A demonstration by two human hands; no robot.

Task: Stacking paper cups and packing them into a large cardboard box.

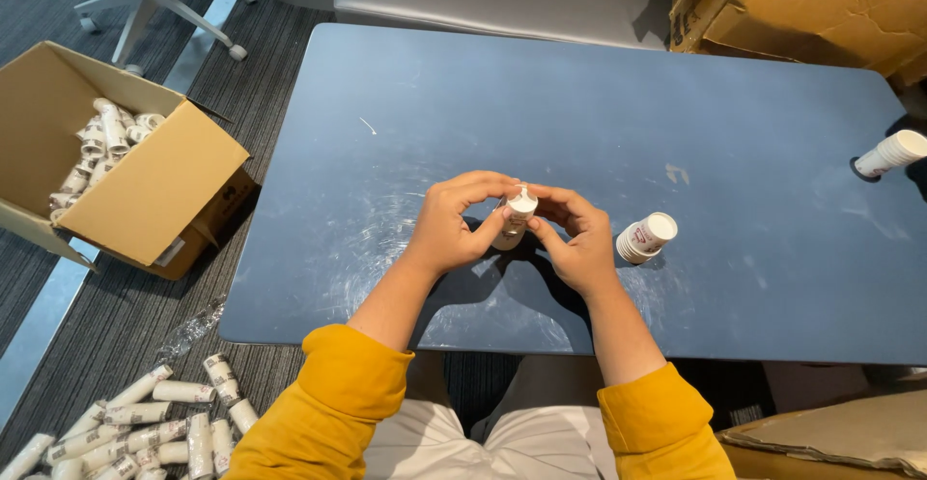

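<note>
Both my hands meet over the middle of the blue table [579, 103]. My left hand [454, 224] and my right hand [576, 239] together grip a short stack of white paper cups [517, 211], held tilted with its mouth toward me. Fingers of both hands pinch the rim at the top of the stack. The lower part of the stack is hidden behind my left fingers. A second small stack of paper cups [647, 238] lies on its side on the table just right of my right hand.
Another cup stack [893, 153] lies at the table's right edge. An open cardboard box [145, 185] with several cup stacks stands on the floor at left. More cup sleeves [145, 422] lie on the carpet at lower left. Flattened cardboard [811, 7] sits at upper right.
</note>
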